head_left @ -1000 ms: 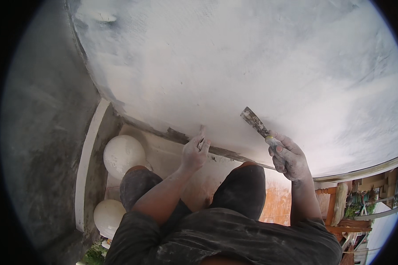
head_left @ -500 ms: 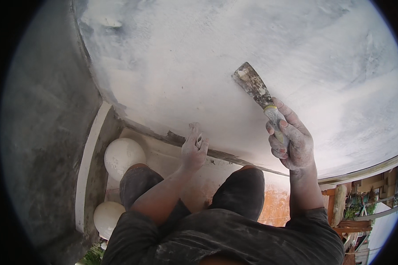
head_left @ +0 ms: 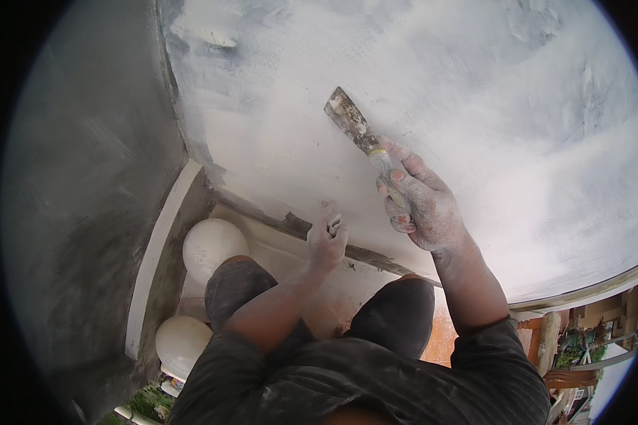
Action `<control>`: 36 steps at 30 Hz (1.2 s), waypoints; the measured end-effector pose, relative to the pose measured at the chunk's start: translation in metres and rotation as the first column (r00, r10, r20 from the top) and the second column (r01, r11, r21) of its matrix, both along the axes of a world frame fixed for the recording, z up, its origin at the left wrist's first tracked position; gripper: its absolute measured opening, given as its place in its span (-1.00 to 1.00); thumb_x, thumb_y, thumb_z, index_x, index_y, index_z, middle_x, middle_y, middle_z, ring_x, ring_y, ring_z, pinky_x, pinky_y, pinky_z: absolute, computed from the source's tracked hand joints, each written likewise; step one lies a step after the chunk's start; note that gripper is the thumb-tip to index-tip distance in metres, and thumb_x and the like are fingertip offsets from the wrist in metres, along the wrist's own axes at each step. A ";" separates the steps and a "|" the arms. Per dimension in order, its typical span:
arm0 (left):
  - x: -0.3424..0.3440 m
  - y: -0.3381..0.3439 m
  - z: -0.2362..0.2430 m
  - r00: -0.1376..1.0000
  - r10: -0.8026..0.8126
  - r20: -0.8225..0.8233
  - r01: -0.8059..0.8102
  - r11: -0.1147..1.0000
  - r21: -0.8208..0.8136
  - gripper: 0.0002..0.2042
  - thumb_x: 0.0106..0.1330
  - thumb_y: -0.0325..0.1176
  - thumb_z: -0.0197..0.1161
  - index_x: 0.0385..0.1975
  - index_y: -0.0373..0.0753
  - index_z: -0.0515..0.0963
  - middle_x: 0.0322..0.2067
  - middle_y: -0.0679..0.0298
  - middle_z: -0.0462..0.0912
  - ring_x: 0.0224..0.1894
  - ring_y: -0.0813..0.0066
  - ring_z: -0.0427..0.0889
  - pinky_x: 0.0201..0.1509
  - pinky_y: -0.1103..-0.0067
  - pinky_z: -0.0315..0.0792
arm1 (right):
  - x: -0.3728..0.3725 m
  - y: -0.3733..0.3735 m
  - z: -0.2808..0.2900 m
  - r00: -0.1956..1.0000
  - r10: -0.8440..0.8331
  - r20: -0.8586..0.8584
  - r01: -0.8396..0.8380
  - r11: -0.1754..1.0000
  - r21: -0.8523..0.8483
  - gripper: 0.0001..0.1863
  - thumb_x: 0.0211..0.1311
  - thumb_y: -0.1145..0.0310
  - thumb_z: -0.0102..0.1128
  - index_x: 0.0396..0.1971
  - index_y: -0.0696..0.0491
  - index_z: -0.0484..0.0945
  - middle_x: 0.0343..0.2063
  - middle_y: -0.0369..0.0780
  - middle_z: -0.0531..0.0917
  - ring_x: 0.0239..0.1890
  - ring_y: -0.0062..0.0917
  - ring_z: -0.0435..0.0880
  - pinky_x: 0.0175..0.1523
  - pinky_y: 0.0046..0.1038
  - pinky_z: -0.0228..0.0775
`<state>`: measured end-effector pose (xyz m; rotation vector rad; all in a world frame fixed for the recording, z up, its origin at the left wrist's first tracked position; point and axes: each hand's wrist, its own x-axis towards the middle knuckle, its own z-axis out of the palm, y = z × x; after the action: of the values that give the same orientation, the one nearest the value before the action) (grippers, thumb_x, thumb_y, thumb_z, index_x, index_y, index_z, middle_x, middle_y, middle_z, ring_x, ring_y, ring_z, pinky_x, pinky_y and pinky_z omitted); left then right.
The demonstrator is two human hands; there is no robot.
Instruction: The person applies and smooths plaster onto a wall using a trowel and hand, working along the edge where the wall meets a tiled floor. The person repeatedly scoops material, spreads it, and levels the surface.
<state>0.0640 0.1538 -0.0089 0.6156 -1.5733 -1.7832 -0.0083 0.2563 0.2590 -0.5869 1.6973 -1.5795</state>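
Observation:
My right hand [head_left: 429, 205], dusted white, is closed round the grey handle of a putty knife [head_left: 356, 126]. The knife's blade is stained and points up and to the left, in front of a patchy white, plastered wall [head_left: 262, 134]. Lower and further left, my left hand [head_left: 326, 248] is closed near the wall's bottom edge. Something small and greyish shows between its whitened fingers, too little of it to name. Whether the blade touches the wall, I cannot tell.
A dark grey wall [head_left: 92, 177] meets the white one at the left, with a pale ledge [head_left: 161, 255] along it. Two white round balls [head_left: 216, 248] sit by my left knee. Timber and plants [head_left: 581, 347] appear at lower right.
My right hand has moved left and slightly up with the putty knife. The view has shifted, so the wall corner and the balls appear further right. My left hand keeps its closed shape.

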 end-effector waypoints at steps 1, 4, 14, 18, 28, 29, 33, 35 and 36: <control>-0.001 0.000 0.002 0.999 0.032 -0.037 -0.030 0.998 0.053 -0.53 0.38 -0.47 0.28 0.28 -0.44 0.45 -0.44 0.29 0.58 -0.55 0.66 0.36 -0.44 0.63 0.40 | 0.001 -0.004 -0.014 0.991 0.050 -0.126 -0.037 0.994 0.106 -0.39 0.60 0.27 0.09 0.55 0.01 0.23 -0.23 -0.24 0.56 -0.53 -0.75 0.41 -0.49 -0.69 0.27; -0.002 -0.006 0.004 0.992 0.026 -0.123 0.020 0.934 0.356 -0.69 0.42 -0.51 0.21 0.14 -0.40 0.50 -0.44 0.31 0.59 -0.53 0.67 0.46 -0.43 0.64 0.45 | 0.018 0.019 -0.051 0.734 0.219 -0.643 -0.044 0.960 0.277 -0.35 0.59 0.20 0.14 0.55 0.05 0.22 -0.17 -0.31 0.54 -0.37 -0.75 0.43 -0.24 -0.64 0.36; 0.012 -0.070 0.016 0.947 0.123 -0.296 0.042 0.868 0.495 -0.81 0.59 -0.38 0.12 0.05 -0.30 0.54 -0.21 0.29 0.63 -0.31 0.56 0.64 -0.18 0.49 0.65 | -0.036 0.078 -0.075 0.197 -0.364 -0.910 0.330 0.899 -0.288 -0.26 0.55 0.12 0.17 0.47 0.31 0.19 0.06 -0.05 0.53 0.00 -0.41 0.58 0.10 -0.34 0.46; 0.017 -0.093 0.036 0.903 0.256 -0.345 -0.050 0.860 0.507 -0.71 0.64 -0.28 0.09 0.18 -0.30 0.52 -0.06 0.26 0.67 -0.16 0.52 0.67 0.02 0.43 0.67 | -0.074 0.048 -0.078 0.166 -0.434 -0.886 0.218 0.892 -0.396 -0.26 0.56 0.08 0.18 0.47 0.28 0.19 0.00 -0.08 0.56 -0.12 -0.47 0.60 -0.03 -0.40 0.49; 0.038 -0.122 0.083 0.828 0.238 -0.508 0.147 0.782 0.606 -0.60 0.55 -0.46 0.09 0.35 -0.26 0.36 0.12 0.13 0.64 0.04 0.36 0.68 0.17 0.40 0.61 | -0.077 0.058 -0.082 0.467 -0.432 -0.771 0.148 0.898 -0.414 -0.24 0.52 0.06 0.24 0.44 0.32 0.25 0.04 -0.11 0.54 -0.16 -0.51 0.61 -0.06 -0.41 0.49; 0.038 -0.121 0.085 0.835 0.224 -0.502 0.134 0.802 0.582 -0.58 0.54 -0.48 0.10 0.36 -0.26 0.33 0.13 0.14 0.63 0.05 0.38 0.68 0.16 0.41 0.62 | -0.079 0.059 -0.083 0.498 -0.438 -0.749 0.129 0.891 -0.435 -0.24 0.52 0.07 0.24 0.44 0.32 0.26 0.06 -0.10 0.54 -0.10 -0.48 0.61 0.00 -0.38 0.49; 0.040 -0.118 0.095 0.825 0.197 -0.529 0.135 0.842 0.523 -0.60 0.51 -0.52 0.17 0.32 -0.26 0.40 0.10 0.19 0.65 0.06 0.46 0.68 0.11 0.44 0.65 | -0.086 0.058 -0.092 0.376 -0.489 -0.787 0.200 0.872 -0.447 -0.26 0.51 0.10 0.27 0.44 0.31 0.28 0.16 -0.06 0.53 0.12 -0.38 0.58 0.21 -0.29 0.44; 0.041 -0.118 0.099 0.850 0.226 -0.477 0.064 0.853 0.517 -0.64 0.50 -0.51 0.20 0.26 -0.27 0.46 0.06 0.23 0.67 0.04 0.49 0.69 0.09 0.46 0.66 | -0.088 0.058 -0.096 0.415 -0.490 -0.767 0.200 0.871 -0.448 -0.27 0.50 0.13 0.28 0.44 0.29 0.28 0.22 -0.02 0.52 0.19 -0.32 0.56 0.26 -0.27 0.42; 0.041 -0.119 0.102 0.864 0.251 -0.436 0.023 0.846 0.533 -0.66 0.50 -0.51 0.22 0.24 -0.27 0.49 0.04 0.25 0.68 0.03 0.50 0.69 0.08 0.47 0.66 | -0.088 0.058 -0.098 0.436 -0.486 -0.758 0.196 0.873 -0.447 -0.27 0.49 0.14 0.29 0.44 0.29 0.29 0.25 0.00 0.52 0.22 -0.29 0.56 0.28 -0.25 0.42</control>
<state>0.1054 0.0348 0.0926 0.4313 -0.6802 -2.0747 -0.0964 0.3145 0.1608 -1.4617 2.4394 -2.0378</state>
